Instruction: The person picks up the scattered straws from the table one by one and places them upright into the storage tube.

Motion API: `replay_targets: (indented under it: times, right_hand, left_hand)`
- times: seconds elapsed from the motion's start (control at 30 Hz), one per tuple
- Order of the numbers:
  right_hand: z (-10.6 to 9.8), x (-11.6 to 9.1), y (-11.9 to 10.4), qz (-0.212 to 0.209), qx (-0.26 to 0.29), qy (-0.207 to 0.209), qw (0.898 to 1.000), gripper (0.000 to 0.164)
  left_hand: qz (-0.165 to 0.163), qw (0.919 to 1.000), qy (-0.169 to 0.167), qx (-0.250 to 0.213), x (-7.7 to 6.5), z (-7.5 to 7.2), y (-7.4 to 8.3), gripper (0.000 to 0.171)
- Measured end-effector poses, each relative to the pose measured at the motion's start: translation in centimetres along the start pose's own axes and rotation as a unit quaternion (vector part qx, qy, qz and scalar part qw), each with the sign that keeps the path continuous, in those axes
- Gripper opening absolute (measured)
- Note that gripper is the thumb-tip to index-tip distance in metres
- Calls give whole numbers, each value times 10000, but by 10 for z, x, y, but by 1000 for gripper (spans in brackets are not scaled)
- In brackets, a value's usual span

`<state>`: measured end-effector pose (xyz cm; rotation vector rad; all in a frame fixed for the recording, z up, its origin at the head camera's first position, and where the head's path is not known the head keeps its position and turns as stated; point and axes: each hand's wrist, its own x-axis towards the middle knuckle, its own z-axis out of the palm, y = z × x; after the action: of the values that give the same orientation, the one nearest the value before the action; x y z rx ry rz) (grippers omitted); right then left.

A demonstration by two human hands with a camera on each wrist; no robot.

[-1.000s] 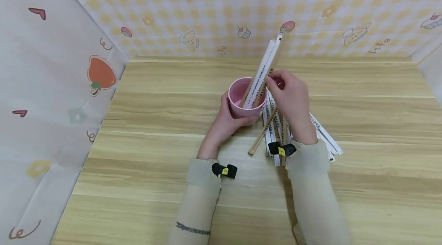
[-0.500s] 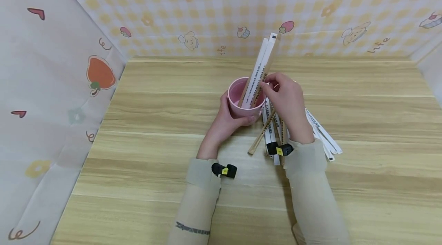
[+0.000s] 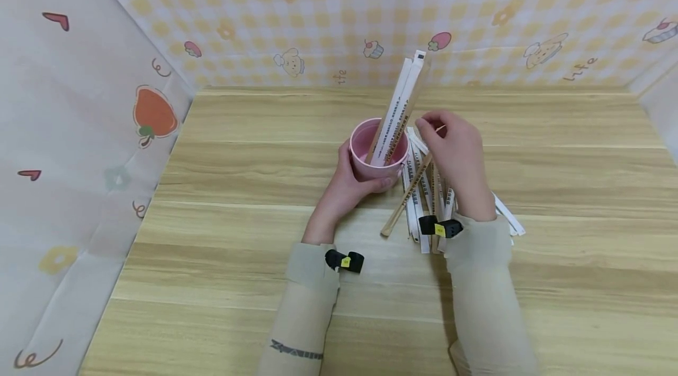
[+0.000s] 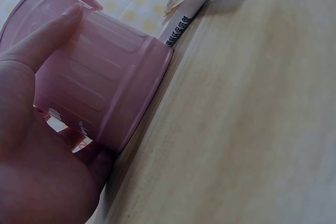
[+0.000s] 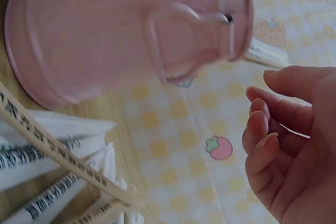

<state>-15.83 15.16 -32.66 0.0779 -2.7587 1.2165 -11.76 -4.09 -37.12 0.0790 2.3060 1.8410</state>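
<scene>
In the head view my left hand (image 3: 344, 188) holds a small pink metal bucket (image 3: 362, 142), with the thumb across its near side. The left wrist view shows that thumb along the ribbed wall of the bucket (image 4: 100, 72). Several paper-wrapped straws (image 3: 394, 111), white and brown, lean to the right inside the bucket and stick up well above the rim. My right hand (image 3: 452, 149) is just right of the bucket, over the loose straws. Seen from the right wrist, the right hand (image 5: 294, 135) has loosely bent fingers with nothing between them.
A pile of wrapped straws (image 3: 415, 199) lies on the wooden table (image 3: 238, 246) right of the bucket, partly under the right forearm. A brown straw (image 3: 397, 211) crosses the pile at a slant. Behind the table rises a yellow checked wall covering (image 3: 238, 29).
The right hand first moves left with the straws, then lets go of them and draws back right. The straws now lean in the bucket, tilted slightly more upright. The left hand stays put.
</scene>
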Motion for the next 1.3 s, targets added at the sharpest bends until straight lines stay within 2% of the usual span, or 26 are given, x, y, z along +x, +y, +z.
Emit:
replay_targets:
  times: [0.1, 0.4, 0.73, 0.97, 1.3]
  right_hand:
    - [-4, -1, 4, 20, 53, 173, 9998, 40]
    - [-17, -5, 17, 235, 108, 337, 9991, 38]
    - [-35, -15, 41, 641, -217, 360, 9971, 41]
    - [-46, -21, 58, 893, -416, 122, 9951, 47]
    - [-50, -25, 79, 1218, -825, -671, 9868, 50]
  left_hand:
    - [-8, 10000, 7, 3, 0, 0, 0, 102]
    - [125, 9998, -33, -143, 0, 0, -2, 101]
    - [231, 9995, -91, -177, -1, 1, -2, 99]
    - [168, 9998, -54, -119, 2, 0, -3, 99]
    - [182, 9998, -38, -103, 2, 1, -5, 100]
